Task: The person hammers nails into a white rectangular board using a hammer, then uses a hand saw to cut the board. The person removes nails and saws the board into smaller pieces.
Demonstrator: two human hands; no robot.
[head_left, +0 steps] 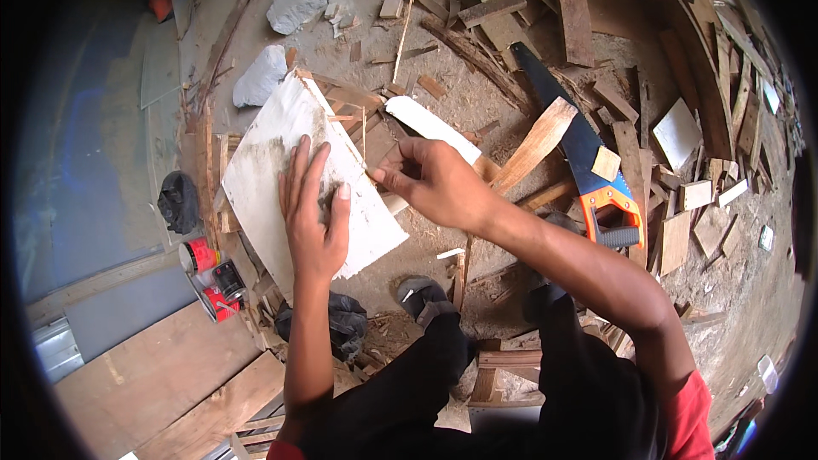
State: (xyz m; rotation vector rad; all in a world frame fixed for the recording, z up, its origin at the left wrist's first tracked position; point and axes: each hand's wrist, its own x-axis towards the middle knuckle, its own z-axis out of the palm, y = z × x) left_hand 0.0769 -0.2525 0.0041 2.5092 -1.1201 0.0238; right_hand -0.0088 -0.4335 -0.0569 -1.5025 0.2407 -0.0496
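A white, dirt-smudged board (260, 158) lies tilted in front of me, its right edge broken and showing bare wood. My left hand (313, 209) rests flat on it with the fingers stretched out. Beside the board's right edge, my right hand (434, 183) is closed in a pinch, thumb against the curled fingers. Whatever sits between those fingertips is too small or hidden to make out. Thin wood slivers (365, 132) stick out along that edge. A curved white strip (432, 126) lies just beyond my right hand.
To the right, a handsaw (573, 132) with an orange and black handle lies among wood scraps (537, 143). White rubble chunks (300, 2) sit at the far left. Red cans (201, 255) and a black plastic bag (177, 203) are at the left. Offcuts (676, 243) litter the right side.
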